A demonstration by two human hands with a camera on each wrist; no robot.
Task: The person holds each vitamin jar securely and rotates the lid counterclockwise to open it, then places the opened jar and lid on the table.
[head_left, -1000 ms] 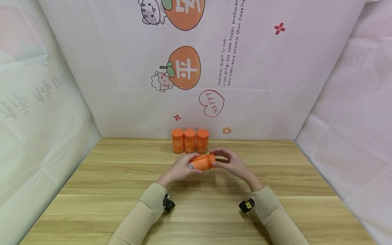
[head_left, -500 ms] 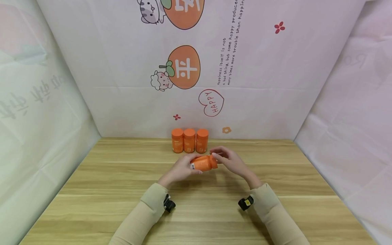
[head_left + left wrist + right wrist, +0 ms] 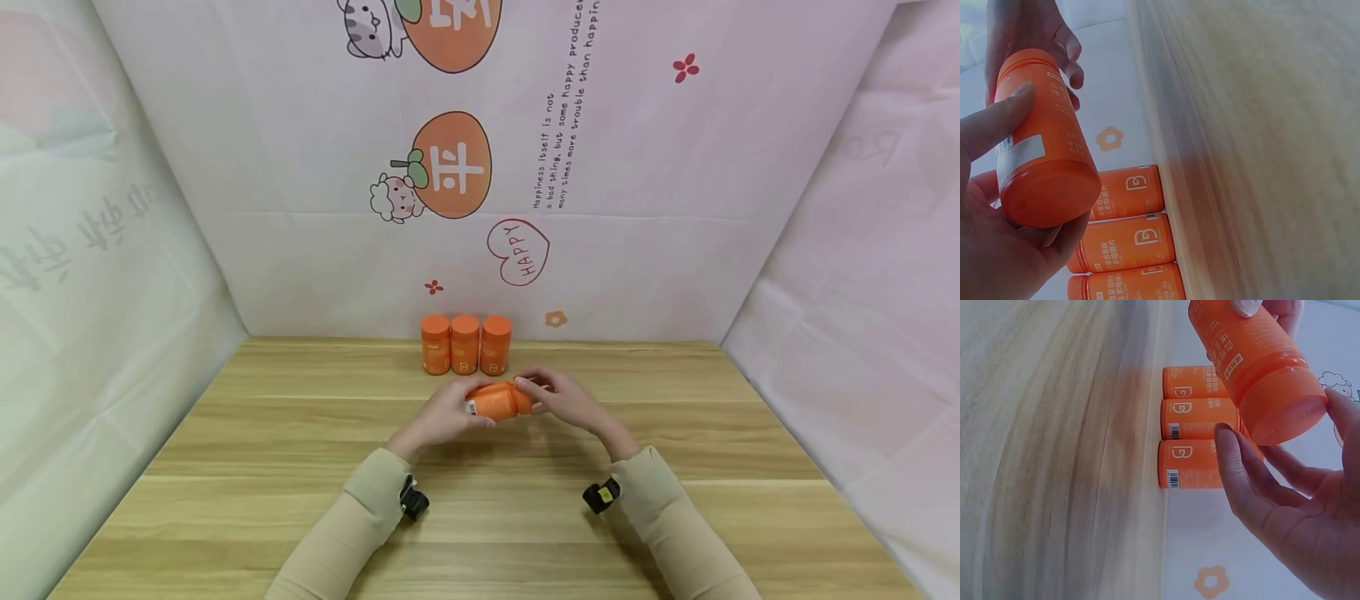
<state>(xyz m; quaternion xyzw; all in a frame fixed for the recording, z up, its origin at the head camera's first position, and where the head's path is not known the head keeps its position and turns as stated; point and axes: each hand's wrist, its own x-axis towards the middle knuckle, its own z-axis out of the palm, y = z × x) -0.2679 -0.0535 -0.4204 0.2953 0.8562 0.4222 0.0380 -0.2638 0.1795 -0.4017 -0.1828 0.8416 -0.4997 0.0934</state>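
An orange supplement bottle [image 3: 493, 402] is held tilted nearly on its side above the table. My left hand [image 3: 446, 408] grips its body, and in the left wrist view the thumb lies across the label with the bottle's base facing the camera. At the other end, my right hand [image 3: 562, 400] is at the orange cap [image 3: 1285, 403]. In the right wrist view its thumb touches the cap's edge and a finger reaches behind the cap, while the other fingers spread loosely beside it. The cap sits on the bottle's neck.
Three similar orange bottles stand upright in a row at the back: left [image 3: 436, 346], middle [image 3: 465, 346] and right [image 3: 495, 346]. Behind them rises a printed white cloth wall [image 3: 637, 267]. The wooden table [image 3: 495, 533] extends below both forearms, with cloth walls at both sides.
My right hand's fingers and thumb have shifted around the cap, lifting a little and then coming back down against it. My left hand keeps its grip, and the bottle has hardly moved.
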